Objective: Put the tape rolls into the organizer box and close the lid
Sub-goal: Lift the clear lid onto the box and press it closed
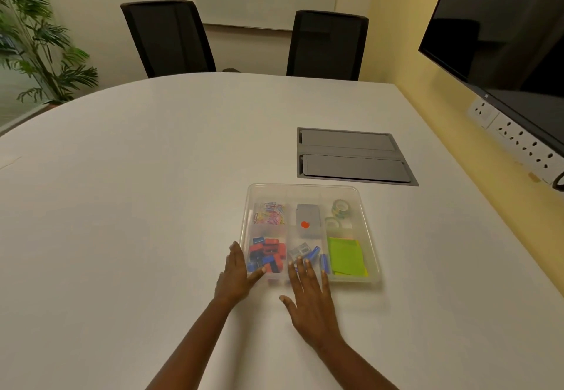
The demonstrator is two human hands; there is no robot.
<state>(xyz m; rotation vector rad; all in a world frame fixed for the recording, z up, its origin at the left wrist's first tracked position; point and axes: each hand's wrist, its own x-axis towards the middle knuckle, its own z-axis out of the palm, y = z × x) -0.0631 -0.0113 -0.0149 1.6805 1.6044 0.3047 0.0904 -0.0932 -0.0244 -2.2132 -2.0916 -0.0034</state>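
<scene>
— Where the white table curves toward the near edge, what sits on it?

— A clear organizer box, split into compartments, with its clear lid seemingly lying over it (the plastic is too see-through to be sure it is fully seated). Two tape rolls lie in the far right compartment, one behind the other.

— And the other compartments?

— Coloured paper clips far left, a grey case with a red dot far middle, red and blue sharpeners near left, green sticky notes near right.

— The hands?

— The left hand lies flat and spread at the box's near left corner, thumb touching the near edge. The right hand is flat too, fingers splayed, fingertips resting on the near middle of the box. Neither grips anything.

— Beyond the box?

— A grey hatch set in the table, far right; two black chairs past the far edge.
</scene>
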